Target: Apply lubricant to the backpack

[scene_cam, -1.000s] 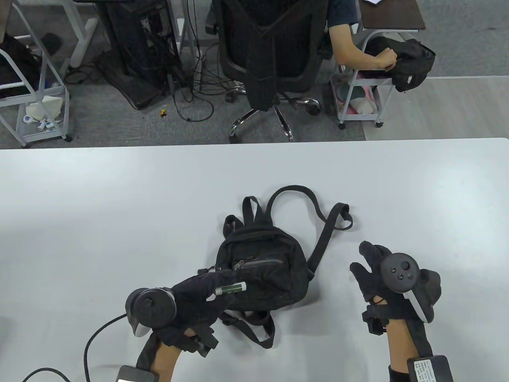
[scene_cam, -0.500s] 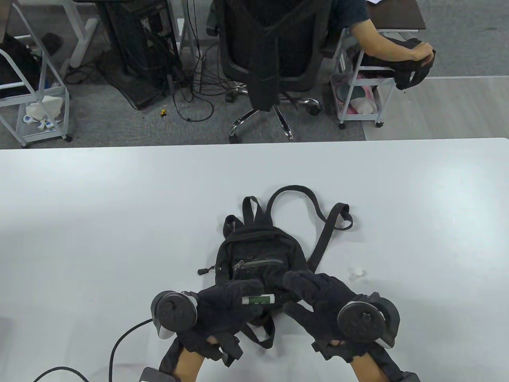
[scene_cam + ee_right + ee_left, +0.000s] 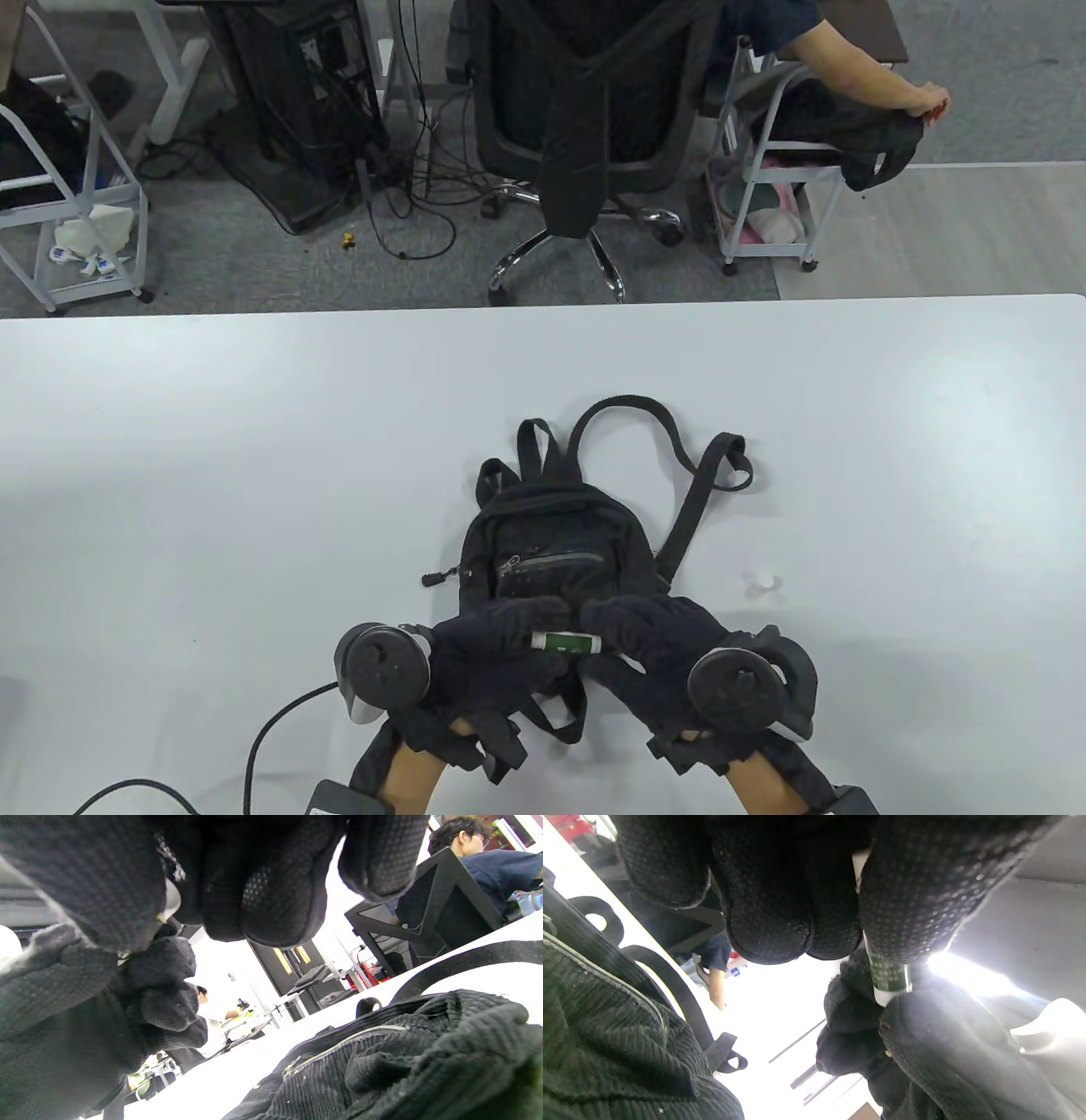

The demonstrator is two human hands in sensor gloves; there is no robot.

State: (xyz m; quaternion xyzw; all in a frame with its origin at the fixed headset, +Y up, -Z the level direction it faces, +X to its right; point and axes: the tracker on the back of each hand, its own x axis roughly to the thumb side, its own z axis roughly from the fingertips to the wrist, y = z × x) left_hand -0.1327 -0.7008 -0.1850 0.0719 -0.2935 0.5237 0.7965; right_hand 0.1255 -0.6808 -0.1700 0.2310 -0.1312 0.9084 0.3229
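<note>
A small black backpack point(image 3: 556, 543) lies flat on the white table point(image 3: 254, 467), front pocket up and straps spread toward the far side. My left hand point(image 3: 530, 632) grips a small green lubricant tube point(image 3: 567, 642) over the backpack's near edge. My right hand point(image 3: 607, 632) pinches the tube's white right end. In the left wrist view my left fingers point(image 3: 772, 921) wrap the tube point(image 3: 887, 978), with the right hand point(image 3: 925, 1035) just beyond it. In the right wrist view my right fingers point(image 3: 263, 899) close on the white end point(image 3: 172, 899) above the backpack point(image 3: 403, 1056).
A small white piece point(image 3: 761, 583) lies on the table right of the backpack. A black cable point(image 3: 271, 730) runs from my left wrist. Beyond the far table edge stand an office chair point(image 3: 585, 110), wire carts point(image 3: 76, 212) and a seated person point(image 3: 857, 76).
My right hand moved left from the table's right side to the tube and took hold of its end. My left hand shifted right with the tube. The small white piece is uncovered.
</note>
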